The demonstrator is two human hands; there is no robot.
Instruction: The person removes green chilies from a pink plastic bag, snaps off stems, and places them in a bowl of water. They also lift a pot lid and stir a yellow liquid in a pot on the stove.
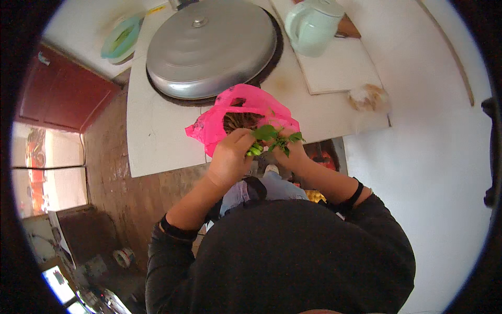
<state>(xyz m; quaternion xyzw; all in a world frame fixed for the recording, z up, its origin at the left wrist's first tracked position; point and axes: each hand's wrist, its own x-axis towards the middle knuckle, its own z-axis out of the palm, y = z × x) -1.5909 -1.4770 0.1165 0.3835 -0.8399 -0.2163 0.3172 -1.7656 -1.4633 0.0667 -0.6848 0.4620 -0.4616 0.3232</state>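
Over the front edge of the white tiled counter (164, 149), both hands meet in front of an open pink plastic bag (255, 98). My left hand (230, 157) has its fingers closed around short bright green stems or pods (255, 149). A leafy green sprig (280, 140) is between the fingers of my right hand (293, 156), whose fingertips are partly hidden by the leaves. Inside the bag's mouth lies a dark brown, stringy mass (241, 121), too unclear to name.
A large domed metal lid (211, 51) covers a pan set into the counter behind the bag. To the right stand a pale green jug (315, 27) and a small clear plastic bag (368, 98). A turquoise basket (122, 37) and a red cabinet (66, 88) are at left.
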